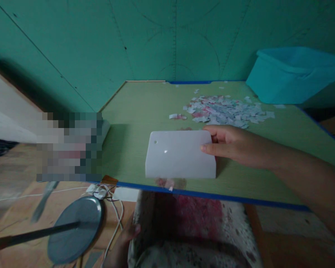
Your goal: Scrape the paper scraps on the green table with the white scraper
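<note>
My right hand (226,145) is closed on the right end of a white plastic scraper (181,156), thumb on its near face. The scraper has a small hole in one corner and stands tilted on the light green tabletop (145,104). Some blurred reddish scraps (170,183) lie at the table's front edge, just below the scraper. Under that edge is a stained whitish bin (234,219), reddish inside. My left hand (128,232) grips the bin's left wall, its fingers partly out of sight. Behind the scraper lies a heap of paper scraps (226,109), whitish with some pink.
A turquoise bin (287,78) stands at the table's back right, against the green wall (167,41). On the left, a pixelated patch (69,149) hides what is at the table's edge. White cables (115,212) and a round dark metal base (75,230) with a pole are on the floor.
</note>
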`<state>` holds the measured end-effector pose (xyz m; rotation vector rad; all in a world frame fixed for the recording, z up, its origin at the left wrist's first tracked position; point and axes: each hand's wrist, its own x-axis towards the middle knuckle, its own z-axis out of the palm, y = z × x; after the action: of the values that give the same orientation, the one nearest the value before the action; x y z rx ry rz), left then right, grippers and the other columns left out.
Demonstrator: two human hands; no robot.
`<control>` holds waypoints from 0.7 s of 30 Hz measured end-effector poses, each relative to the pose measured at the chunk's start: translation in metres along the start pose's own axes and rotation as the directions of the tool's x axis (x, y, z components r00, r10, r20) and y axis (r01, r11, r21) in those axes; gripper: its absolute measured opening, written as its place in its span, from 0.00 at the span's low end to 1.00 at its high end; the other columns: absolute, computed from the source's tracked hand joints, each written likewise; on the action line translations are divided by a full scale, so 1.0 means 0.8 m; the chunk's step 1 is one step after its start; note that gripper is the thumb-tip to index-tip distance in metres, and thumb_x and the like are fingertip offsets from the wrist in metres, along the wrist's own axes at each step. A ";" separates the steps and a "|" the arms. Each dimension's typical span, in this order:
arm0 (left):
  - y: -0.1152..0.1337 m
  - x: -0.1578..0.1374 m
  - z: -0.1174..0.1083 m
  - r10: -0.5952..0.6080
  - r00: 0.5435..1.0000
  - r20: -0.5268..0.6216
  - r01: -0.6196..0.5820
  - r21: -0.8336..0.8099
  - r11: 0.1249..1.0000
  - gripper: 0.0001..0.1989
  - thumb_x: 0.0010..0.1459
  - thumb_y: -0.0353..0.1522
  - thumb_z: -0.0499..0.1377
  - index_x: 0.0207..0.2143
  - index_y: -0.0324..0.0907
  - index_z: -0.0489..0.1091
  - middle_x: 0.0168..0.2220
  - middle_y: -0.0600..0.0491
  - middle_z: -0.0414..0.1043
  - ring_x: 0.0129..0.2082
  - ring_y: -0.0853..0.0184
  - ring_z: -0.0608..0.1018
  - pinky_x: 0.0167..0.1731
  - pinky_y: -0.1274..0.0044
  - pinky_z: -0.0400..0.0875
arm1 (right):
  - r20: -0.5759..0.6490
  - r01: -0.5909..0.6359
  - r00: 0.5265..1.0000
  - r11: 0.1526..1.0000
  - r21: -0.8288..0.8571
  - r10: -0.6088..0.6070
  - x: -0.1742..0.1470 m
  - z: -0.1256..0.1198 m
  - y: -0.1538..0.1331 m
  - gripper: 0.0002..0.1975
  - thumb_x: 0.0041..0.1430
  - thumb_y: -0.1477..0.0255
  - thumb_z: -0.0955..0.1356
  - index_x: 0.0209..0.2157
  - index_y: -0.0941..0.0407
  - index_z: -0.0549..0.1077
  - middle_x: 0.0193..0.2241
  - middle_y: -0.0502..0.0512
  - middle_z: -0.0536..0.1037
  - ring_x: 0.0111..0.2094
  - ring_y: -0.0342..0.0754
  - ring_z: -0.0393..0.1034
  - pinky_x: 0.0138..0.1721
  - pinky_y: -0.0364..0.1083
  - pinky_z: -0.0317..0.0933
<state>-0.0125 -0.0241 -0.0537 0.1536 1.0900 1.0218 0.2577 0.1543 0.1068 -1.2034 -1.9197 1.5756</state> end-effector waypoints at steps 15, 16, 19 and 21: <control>0.003 -0.004 0.013 0.013 1.000 0.016 -0.013 0.008 1.000 0.17 0.40 0.34 0.65 0.38 0.48 0.76 0.35 0.55 0.81 0.45 0.55 0.75 0.45 0.70 0.69 | 0.090 0.006 0.996 0.999 0.049 -0.011 -0.005 0.004 -0.006 0.08 0.52 0.71 0.64 0.35 0.57 0.68 0.33 0.51 0.75 0.33 0.42 0.70 0.32 0.41 0.63; 0.002 -0.003 0.012 0.011 1.000 0.022 -0.011 0.008 1.000 0.17 0.41 0.33 0.65 0.38 0.48 0.76 0.36 0.55 0.80 0.45 0.55 0.76 0.45 0.71 0.69 | 0.094 0.012 0.995 0.998 0.059 -0.017 -0.005 0.004 -0.006 0.08 0.52 0.71 0.64 0.35 0.57 0.68 0.32 0.51 0.75 0.32 0.42 0.70 0.31 0.41 0.63; 0.002 -0.003 0.014 0.035 0.999 0.022 -0.036 0.020 0.999 0.18 0.42 0.33 0.64 0.40 0.47 0.75 0.38 0.54 0.80 0.45 0.55 0.75 0.45 0.70 0.69 | 0.123 0.007 0.992 0.996 0.086 -0.018 -0.006 0.004 -0.007 0.05 0.52 0.72 0.64 0.33 0.57 0.68 0.31 0.50 0.75 0.31 0.41 0.70 0.30 0.40 0.63; 0.001 -0.003 0.016 0.063 0.998 0.027 -0.063 0.025 0.998 0.19 0.43 0.33 0.63 0.41 0.47 0.74 0.38 0.53 0.79 0.46 0.54 0.74 0.45 0.69 0.69 | 0.157 -0.009 0.988 0.996 0.092 -0.006 -0.007 0.005 -0.007 0.05 0.52 0.72 0.64 0.33 0.56 0.68 0.30 0.49 0.75 0.31 0.41 0.70 0.30 0.40 0.63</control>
<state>-0.0034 -0.0210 -0.0451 0.2234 1.0804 1.0594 0.2557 0.1475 0.1120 -1.0716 -1.9163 1.7873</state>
